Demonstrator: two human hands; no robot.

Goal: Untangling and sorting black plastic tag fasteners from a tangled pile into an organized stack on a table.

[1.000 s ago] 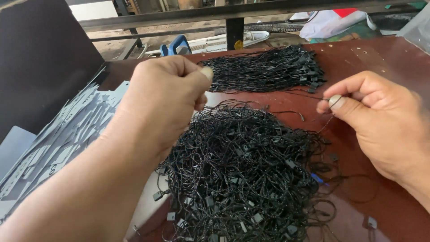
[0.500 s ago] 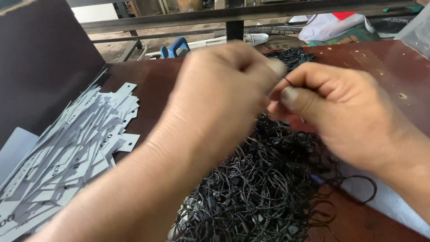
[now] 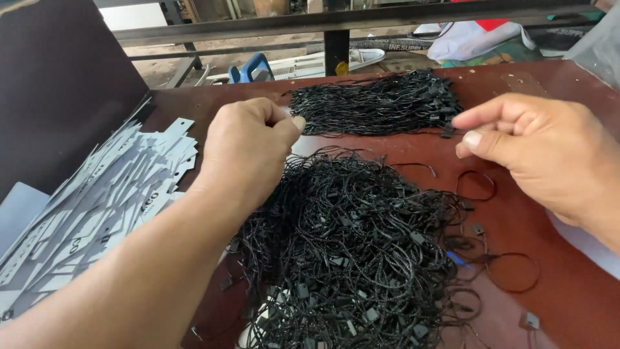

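Dark reddish-brown wooden tabletop (image 3: 555, 84), bearing everything below. Big tangled heap of black cord loops with small plastic tags (image 3: 349, 252), in the near middle, under and between both hands. Fanned stack of long pale grey paper tags (image 3: 97, 200), spread along the left edge. Neater bundle of black cords laid side by side (image 3: 381, 103), farther back, apart from the heap. Left hand (image 3: 248, 152), curled shut above the heap's upper left, thumb and forefinger pinched together; held thing too thin to tell. Right hand (image 3: 539, 155), at the bundle's right end, thumb and forefinger pinched on a small black cord end (image 3: 447, 131).
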